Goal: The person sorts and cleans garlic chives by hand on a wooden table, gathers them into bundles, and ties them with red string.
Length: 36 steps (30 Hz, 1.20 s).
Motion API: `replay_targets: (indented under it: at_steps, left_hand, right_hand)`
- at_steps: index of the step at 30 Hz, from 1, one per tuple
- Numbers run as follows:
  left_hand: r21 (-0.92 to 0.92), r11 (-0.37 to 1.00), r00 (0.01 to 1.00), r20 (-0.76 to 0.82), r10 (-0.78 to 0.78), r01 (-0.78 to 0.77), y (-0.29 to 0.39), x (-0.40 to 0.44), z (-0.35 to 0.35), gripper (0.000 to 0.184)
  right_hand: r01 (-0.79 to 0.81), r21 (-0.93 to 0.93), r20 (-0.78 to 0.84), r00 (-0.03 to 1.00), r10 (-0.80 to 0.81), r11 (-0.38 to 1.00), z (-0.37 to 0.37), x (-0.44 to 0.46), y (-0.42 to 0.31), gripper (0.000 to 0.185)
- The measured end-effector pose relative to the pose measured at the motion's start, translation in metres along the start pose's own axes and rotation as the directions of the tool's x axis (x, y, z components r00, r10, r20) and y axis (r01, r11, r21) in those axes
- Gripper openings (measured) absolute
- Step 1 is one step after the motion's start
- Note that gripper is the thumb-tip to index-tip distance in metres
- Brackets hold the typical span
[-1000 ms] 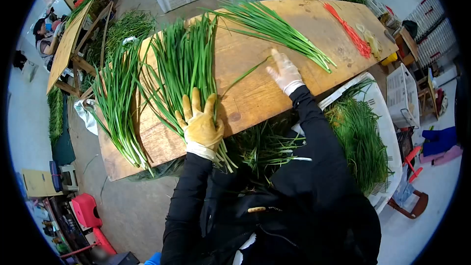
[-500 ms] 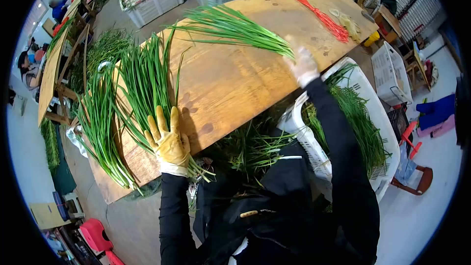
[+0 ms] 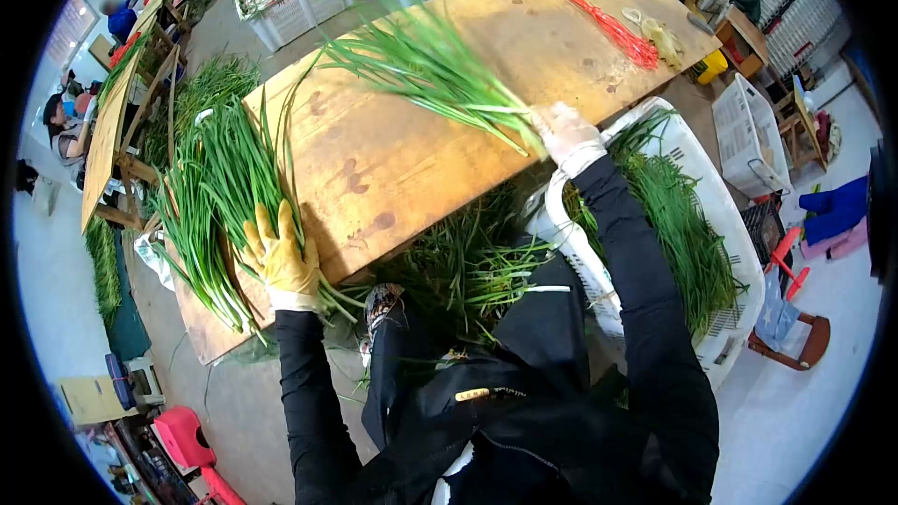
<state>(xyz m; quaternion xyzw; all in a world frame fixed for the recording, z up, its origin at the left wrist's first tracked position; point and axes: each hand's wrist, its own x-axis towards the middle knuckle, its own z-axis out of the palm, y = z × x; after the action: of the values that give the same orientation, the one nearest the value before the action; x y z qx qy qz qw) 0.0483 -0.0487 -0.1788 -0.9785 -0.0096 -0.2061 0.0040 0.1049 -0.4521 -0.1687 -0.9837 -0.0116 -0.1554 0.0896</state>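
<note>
My left hand (image 3: 286, 264), in a yellowish glove, lies with fingers spread on the lower stems of a bunch of garlic chives (image 3: 238, 164) at the left end of the wooden table (image 3: 374, 206). Beside that bunch, further left, is another pile of garlic chives (image 3: 192, 257), its pale ends toward me. In a pale glove, my right hand (image 3: 567, 134) is closed round the whitish ends of a third bunch (image 3: 435, 65). That bunch's leaves fan out to the upper left over the table, the upper ones blurred by motion.
Red ties (image 3: 613, 26) and a yellowish glove (image 3: 662, 42) lie at the table's far right. A white crate (image 3: 687, 154) of greens stands to my right, against the table's edge. Loose greens (image 3: 458, 266) cover my lap. Across the aisle, people sit near another table (image 3: 105, 154).
My right hand has closed on the third bunch and shifted it slightly toward me, its leaves now lifted and blurred. My left hand has pushed its bunch leftward, against the neighbouring pile.
</note>
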Motion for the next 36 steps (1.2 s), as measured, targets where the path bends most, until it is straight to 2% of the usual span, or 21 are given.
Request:
replay_targets:
  at_steps: [2,4,5,7,8,9,10,11,13,15,17,18,20,22,23,27,28,29,30,32,36]
  left_hand:
    - [-0.244,0.955,0.962,-0.25,0.108,-0.171,0.018,0.0,-0.019,0.056]
    - [-0.725,0.513,0.885,-0.421,0.197,-0.46,0.037,-0.006,-0.004,0.052]
    - [-0.917,0.304,0.961,-0.212,0.179,-0.259,0.051,-0.016,-0.012,0.049]
    - [-0.945,-0.097,0.93,0.285,0.23,0.314,0.073,-0.035,-0.022,0.04]
    - [-0.928,-0.225,0.944,0.251,0.216,0.298,0.082,-0.036,-0.023,0.041]
    - [-0.942,-0.215,0.96,0.224,0.168,0.257,0.086,-0.036,-0.021,0.04]
    - [-0.955,-0.203,0.974,0.193,0.121,0.215,0.087,-0.036,-0.019,0.04]
    - [-0.956,-0.202,0.974,0.191,0.12,0.212,0.087,-0.034,-0.019,0.04]
    - [-0.967,-0.121,0.967,0.207,0.145,0.225,0.085,-0.033,-0.018,0.039]
    - [-0.958,-0.154,0.958,0.212,0.191,0.242,0.091,-0.037,-0.015,0.038]
    - [-0.933,-0.168,0.924,0.265,0.278,0.318,0.103,-0.047,-0.005,0.037]
    - [-0.921,-0.167,0.885,0.269,0.379,0.352,0.109,-0.049,0.006,0.037]
    - [-0.838,-0.24,0.814,0.342,0.47,0.491,0.125,-0.051,0.004,0.034]
    - [-0.795,-0.252,0.762,0.357,0.54,0.551,0.127,-0.052,0.005,0.036]
    - [-0.798,-0.264,0.77,0.347,0.535,0.542,0.125,-0.052,0.004,0.035]
    - [-0.79,-0.3,0.805,0.367,0.467,0.535,0.109,-0.043,-0.01,0.029]
    - [-0.772,-0.323,0.805,0.379,0.457,0.548,0.109,-0.043,-0.011,0.028]
    - [-0.722,-0.307,0.749,0.429,0.505,0.62,0.108,-0.039,-0.015,0.03]
    - [-0.669,-0.285,0.689,0.472,0.55,0.687,0.108,-0.034,-0.019,0.033]
    - [-0.645,-0.311,0.693,0.498,0.521,0.698,0.114,-0.036,-0.015,0.033]
    - [-0.575,-0.3,0.647,0.641,0.413,0.761,0.115,-0.044,-0.001,0.037]
  right_hand:
    - [0.104,-0.129,-0.212,0.969,-0.13,0.986,0.026,-0.006,0.011,0.035]
    - [0.142,-0.135,-0.344,0.922,-0.181,0.981,0.0,-0.021,-0.012,0.032]
    - [0.175,-0.143,-0.466,0.856,-0.223,0.974,-0.01,-0.034,-0.027,0.03]
    - [0.171,0.238,-0.329,0.94,-0.087,0.956,-0.018,-0.065,-0.048,0.029]
    - [0.279,0.508,-0.3,0.944,-0.136,0.815,-0.032,-0.08,-0.07,0.031]
    - [0.378,0.247,-0.112,0.926,-0.362,0.892,-0.029,-0.102,-0.082,0.026]
    - [0.556,0.026,0.085,0.827,-0.556,0.831,-0.026,-0.125,-0.093,0.022]
    - [0.567,0.12,0.587,0.621,-0.519,0.815,-0.032,-0.146,-0.11,0.019]
    - [0.536,0.553,0.651,0.2,-0.732,0.638,-0.02,-0.161,-0.09,0.025]
    - [0.175,0.511,0.582,0.65,-0.489,0.842,-0.028,-0.141,-0.064,0.041]
    - [-0.154,0.633,0.281,0.959,-0.04,0.758,-0.027,-0.093,-0.046,0.047]
    - [-0.2,0.384,0.29,0.953,0.088,0.901,-0.036,-0.059,-0.039,0.046]
    - [-0.041,-0.029,-0.225,0.974,0.033,0.999,0.005,-0.025,-0.01,0.044]
    - [0.102,-0.092,-0.015,0.995,-0.103,0.991,0.026,0.002,0.007,0.039]
    - [-0.054,-0.108,0.103,0.992,0.065,0.993,0.027,0.016,0.006,0.032]
    - [0.013,-0.068,-0.455,0.89,-0.043,0.998,-0.057,0.007,-0.037,0.026]
    - [0.033,-0.049,-0.395,0.918,-0.05,0.998,-0.068,-0.004,-0.045,0.026]
    - [0.011,0.526,-0.155,0.984,0.084,0.85,-0.057,-0.015,-0.05,0.031]
    - [-0.136,0.9,0.123,0.991,0.057,0.414,-0.046,-0.025,-0.056,0.038]
    - [-0.502,0.81,0.553,0.826,-0.11,0.304,-0.042,-0.047,-0.07,0.043]
    - [-0.637,0.757,0.604,0.767,-0.218,-0.144,0.015,-0.102,-0.092,0.049]
